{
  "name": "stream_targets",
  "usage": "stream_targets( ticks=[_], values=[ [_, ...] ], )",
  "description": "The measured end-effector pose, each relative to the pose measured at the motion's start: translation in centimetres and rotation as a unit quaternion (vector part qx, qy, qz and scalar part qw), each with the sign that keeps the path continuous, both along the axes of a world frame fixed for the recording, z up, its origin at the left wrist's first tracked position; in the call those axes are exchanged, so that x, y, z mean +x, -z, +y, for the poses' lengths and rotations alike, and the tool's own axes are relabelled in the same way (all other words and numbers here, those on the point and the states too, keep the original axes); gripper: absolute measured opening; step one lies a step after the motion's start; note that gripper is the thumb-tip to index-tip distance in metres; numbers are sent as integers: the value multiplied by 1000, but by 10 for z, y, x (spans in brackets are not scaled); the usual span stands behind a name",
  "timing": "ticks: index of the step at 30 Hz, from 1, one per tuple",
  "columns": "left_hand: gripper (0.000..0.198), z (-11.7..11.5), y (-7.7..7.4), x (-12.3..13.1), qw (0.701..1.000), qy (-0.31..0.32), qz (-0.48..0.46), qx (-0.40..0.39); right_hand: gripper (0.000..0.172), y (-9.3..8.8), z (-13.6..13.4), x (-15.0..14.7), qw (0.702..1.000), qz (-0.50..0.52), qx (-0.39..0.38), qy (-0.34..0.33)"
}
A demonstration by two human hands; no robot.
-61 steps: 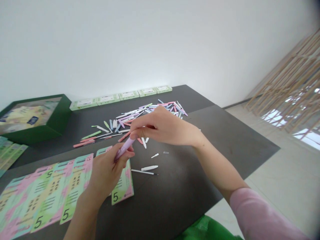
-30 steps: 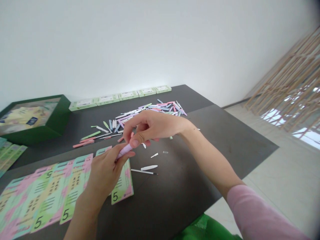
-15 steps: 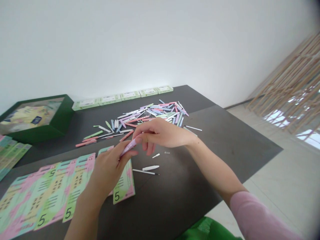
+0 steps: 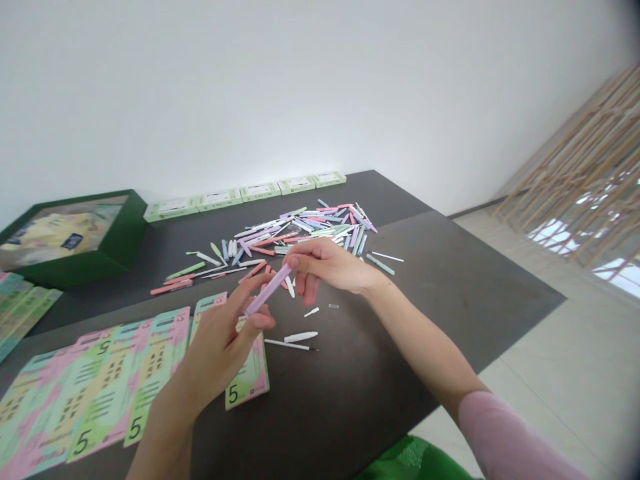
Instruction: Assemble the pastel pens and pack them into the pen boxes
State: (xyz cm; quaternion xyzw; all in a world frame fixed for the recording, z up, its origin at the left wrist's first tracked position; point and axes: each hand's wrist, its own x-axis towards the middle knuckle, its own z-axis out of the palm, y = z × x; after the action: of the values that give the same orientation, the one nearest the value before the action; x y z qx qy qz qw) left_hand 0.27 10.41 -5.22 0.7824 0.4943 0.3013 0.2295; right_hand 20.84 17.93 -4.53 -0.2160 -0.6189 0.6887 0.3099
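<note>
Landmark: the loose heap of pastel plastic pen parts on the dark grey tabletop.

Slim lilac plastic pen barrel: held in the air on the wearer's side of the heap, tilted, upper end pointing toward it.

Right hand: pinches the barrel's upper end between thumb and fingertips; other fingers hang loosely curled. Left hand: cupped around the lower end, thumb and forefinger spread. Whether it bears on the barrel, cannot tell.

On the wearer's side of the heap, past the hands: small white plastic piece, small clear piece. Farther from the heap: white tapered plastic piece, just beside a thin white refill with a dark tip.

Step in hand (judged): two-handed handling of the barrel, the right hand seeming to bear the main hold. Next move probably calls for keeping that pinch firm while the left hand either closes on the lower end or clears it; smooth plastic may slip.
</note>
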Motion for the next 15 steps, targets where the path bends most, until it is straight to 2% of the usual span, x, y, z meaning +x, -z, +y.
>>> stream_targets(
  ticks=[6,11,15],
  values=[
    [51,-1,-4,2,1000,20,17,7,42,12,6,3,998,55,-26,3],
    [40,-2,-4,6,999,-32,25,34,47,22,9,1,995,83,-50,-12],
    [37,-2,-2,7,997,-44,25,54,48,25,9,-1,995,86,-44,-12]
  ],
)
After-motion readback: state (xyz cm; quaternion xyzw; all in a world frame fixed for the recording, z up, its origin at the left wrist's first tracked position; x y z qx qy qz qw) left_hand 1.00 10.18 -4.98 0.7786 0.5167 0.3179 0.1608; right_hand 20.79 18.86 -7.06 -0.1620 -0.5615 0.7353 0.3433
